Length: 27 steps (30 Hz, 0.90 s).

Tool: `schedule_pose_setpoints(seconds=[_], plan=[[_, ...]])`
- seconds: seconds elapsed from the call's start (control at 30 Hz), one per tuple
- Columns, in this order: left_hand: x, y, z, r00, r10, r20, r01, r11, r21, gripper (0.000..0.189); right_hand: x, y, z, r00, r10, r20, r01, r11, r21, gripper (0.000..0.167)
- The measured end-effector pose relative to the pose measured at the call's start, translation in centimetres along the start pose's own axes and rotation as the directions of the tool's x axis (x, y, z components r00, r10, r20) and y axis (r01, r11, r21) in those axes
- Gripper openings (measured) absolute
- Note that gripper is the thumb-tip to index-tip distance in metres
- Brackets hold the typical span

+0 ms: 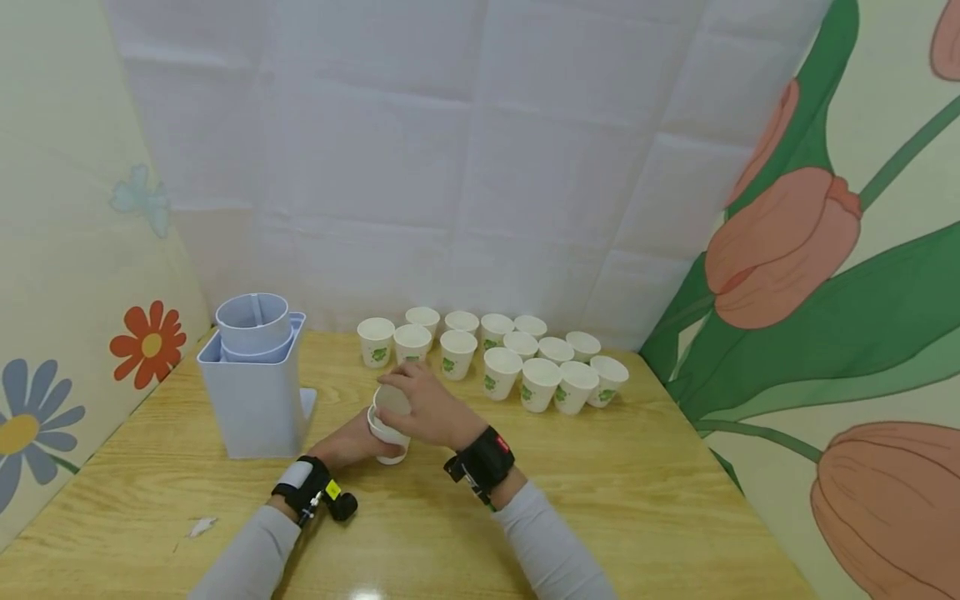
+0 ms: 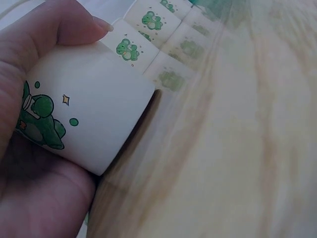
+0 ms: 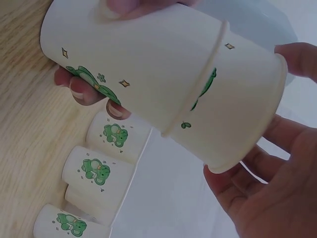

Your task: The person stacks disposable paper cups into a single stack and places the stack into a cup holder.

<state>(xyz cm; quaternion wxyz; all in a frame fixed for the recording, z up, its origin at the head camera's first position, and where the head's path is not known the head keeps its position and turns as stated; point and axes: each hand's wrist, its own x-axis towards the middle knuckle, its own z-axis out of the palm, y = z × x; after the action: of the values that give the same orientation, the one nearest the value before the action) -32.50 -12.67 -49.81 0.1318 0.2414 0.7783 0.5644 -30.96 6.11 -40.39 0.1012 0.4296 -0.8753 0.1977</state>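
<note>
In the head view, my left hand (image 1: 354, 442) grips a white paper cup (image 1: 393, 457) low over the table. This lower cup (image 3: 133, 54) has a green cartoon animal print, and its base is right at the wood in the left wrist view. A second paper cup (image 3: 242, 94) sits partway inside it, its upper part sticking out above the lower rim. My right hand (image 1: 437, 407) holds that upper cup, fingers and thumb spread around its rim. In the right wrist view, left-hand fingers (image 3: 86, 91) wrap the lower cup's side.
Several matching paper cups (image 1: 501, 373) stand upright in loose rows toward the back. A pale blue square bin (image 1: 255, 412) stands at the left, holding round blue containers (image 1: 255, 327). A white sheet (image 1: 450, 167) hangs behind the wooden table (image 1: 637, 508); painted walls flank both sides.
</note>
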Motion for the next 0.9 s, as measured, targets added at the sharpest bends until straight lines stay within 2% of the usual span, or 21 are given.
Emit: schedule_pose_setpoints(seconds=[0.47, 0.67, 0.9], plan=[[-0.1, 0.3, 0.2, 0.998, -0.061, -0.012, 0.061, 0.998, -0.015, 0.097, 0.3, 0.2, 1.5, 0.998, 0.020, 0.066, -0.019, 1.000, -0.012, 0.047], [-0.1, 0.4, 0.1, 0.998, -0.053, -0.020, 0.054, 0.998, 0.032, 0.099, 0.4, 0.7, 2.1, 0.996, 0.037, 0.080, -0.040, 0.998, 0.040, 0.046], [-0.4, 0.7, 0.2, 0.999, -0.045, -0.009, 0.045, 0.999, 0.011, 0.098, 0.4, 1.2, 2.4, 0.993, 0.085, 0.082, -0.096, 0.985, 0.146, 0.048]])
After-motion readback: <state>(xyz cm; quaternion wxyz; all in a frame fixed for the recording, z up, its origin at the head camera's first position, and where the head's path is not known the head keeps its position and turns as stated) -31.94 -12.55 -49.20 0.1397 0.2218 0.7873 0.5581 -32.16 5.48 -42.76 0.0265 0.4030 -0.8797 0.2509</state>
